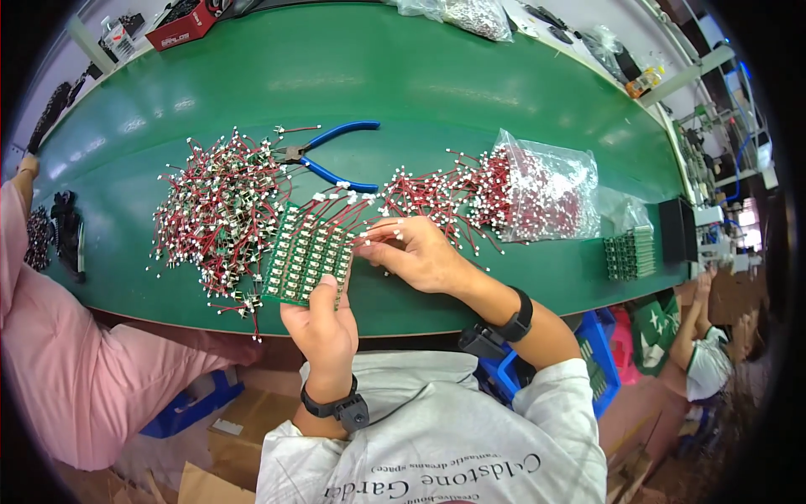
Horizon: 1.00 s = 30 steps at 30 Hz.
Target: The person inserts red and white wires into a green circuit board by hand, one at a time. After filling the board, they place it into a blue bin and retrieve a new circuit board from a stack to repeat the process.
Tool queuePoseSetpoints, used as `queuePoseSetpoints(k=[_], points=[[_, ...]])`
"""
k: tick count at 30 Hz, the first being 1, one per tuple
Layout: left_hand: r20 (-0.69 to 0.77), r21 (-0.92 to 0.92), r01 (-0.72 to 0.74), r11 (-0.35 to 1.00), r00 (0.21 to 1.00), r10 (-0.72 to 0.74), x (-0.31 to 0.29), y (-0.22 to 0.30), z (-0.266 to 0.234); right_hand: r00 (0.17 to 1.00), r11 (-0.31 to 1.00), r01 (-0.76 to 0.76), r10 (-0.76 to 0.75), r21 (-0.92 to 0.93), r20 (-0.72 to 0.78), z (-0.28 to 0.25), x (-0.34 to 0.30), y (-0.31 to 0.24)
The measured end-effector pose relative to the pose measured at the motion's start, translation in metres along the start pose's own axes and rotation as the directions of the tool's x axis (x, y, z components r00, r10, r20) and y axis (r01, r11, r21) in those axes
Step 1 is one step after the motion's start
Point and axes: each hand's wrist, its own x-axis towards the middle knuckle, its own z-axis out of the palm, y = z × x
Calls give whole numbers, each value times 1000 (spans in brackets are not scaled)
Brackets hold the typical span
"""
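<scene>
My left hand (pixel 326 329) grips a green circuit board panel (pixel 307 257) by its near edge, thumb on top. Rows of small white connectors cover the panel, and red wires with white plugs stick out from its far edge. At the panel's right edge, the fingers of my right hand (pixel 426 257) pinch a thin red wire lead, its end partly hidden by the fingers. Left of the panel lies a big heap of red-wired pieces (pixel 220 214). Just beyond my right hand, loose red wire leads (pixel 428 193) spill from a clear plastic bag (pixel 554 189).
Blue-handled cutters (pixel 340 134) lie open beyond the panel on the green table (pixel 336 76). A stack of circuit boards (pixel 630 254) stands at the right beside a black bin (pixel 677 231). Another person in pink (pixel 75 370) sits at the left; blue crates (pixel 600 361) are below the table.
</scene>
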Motion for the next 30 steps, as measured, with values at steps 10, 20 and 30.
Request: queuePoseSetpoints(k=[10, 20, 30], points=[[-69, 45, -143, 989, 987, 146, 24, 28, -27, 892, 597, 242, -448, -765, -67, -33, -20, -8], [-71, 109, 21, 994, 997, -13, 13, 20, -34, 838, 524, 491, -502, -696, 214, -15, -10, 13], [-21, 205, 54, 977, 998, -51, 1, -5, -35, 887, 831, 405, -458, -381, -56, 7, -15, -52]])
